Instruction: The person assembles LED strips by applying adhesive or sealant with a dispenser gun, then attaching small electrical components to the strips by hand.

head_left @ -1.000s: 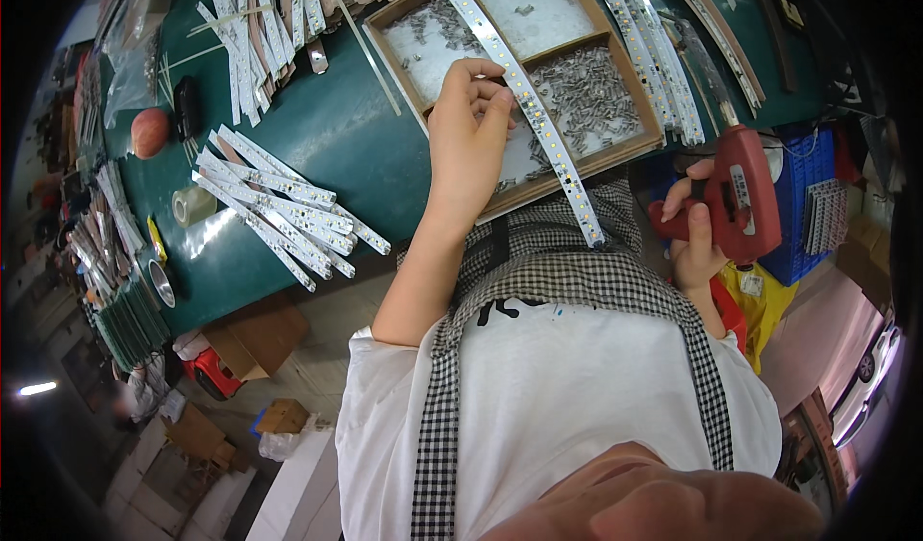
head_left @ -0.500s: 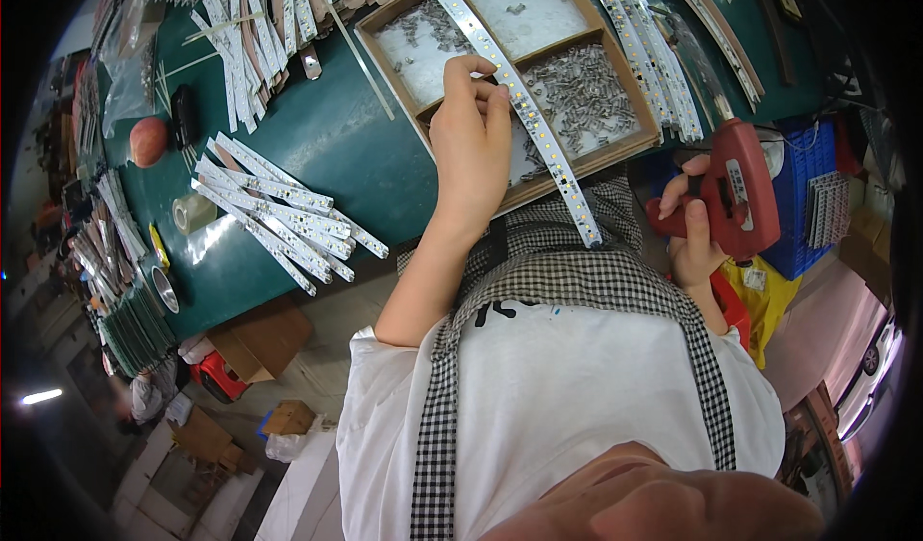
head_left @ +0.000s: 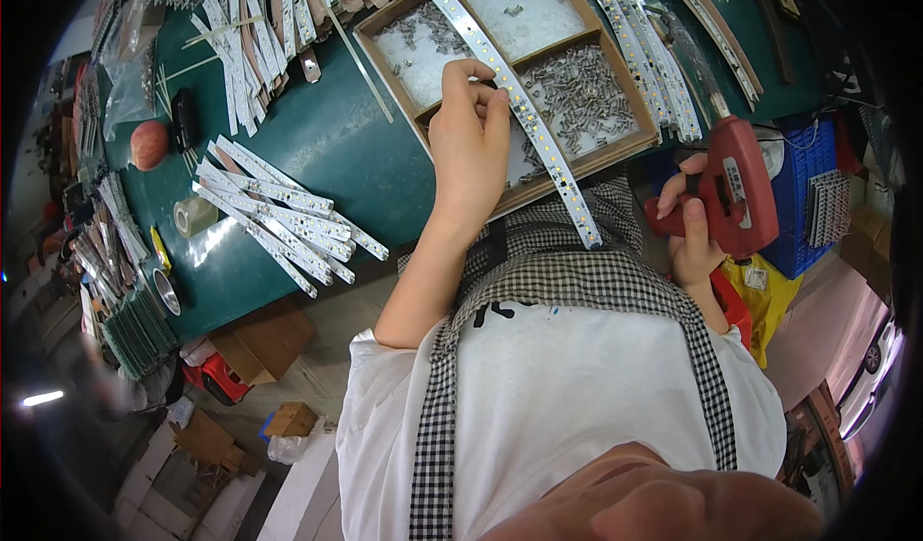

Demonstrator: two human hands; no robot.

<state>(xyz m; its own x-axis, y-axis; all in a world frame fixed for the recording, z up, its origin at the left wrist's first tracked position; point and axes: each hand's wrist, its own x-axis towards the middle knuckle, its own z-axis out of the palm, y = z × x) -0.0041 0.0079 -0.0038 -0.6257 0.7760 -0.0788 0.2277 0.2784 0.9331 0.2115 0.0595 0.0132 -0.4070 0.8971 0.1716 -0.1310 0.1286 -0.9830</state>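
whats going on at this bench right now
A person in a checked apron stands at a green worktable. Their left hand presses on a long white LED strip that lies across a divided wooden tray of small metal parts. Their right hand grips a red power screwdriver, held off to the side by the table edge, away from the strip. More strips lie piled on the table.

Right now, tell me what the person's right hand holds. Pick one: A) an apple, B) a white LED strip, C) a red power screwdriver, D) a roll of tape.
C: the right hand is wrapped around a red power screwdriver off the table's edge, while the left hand rests on the long white LED strip lying across the wooden tray.
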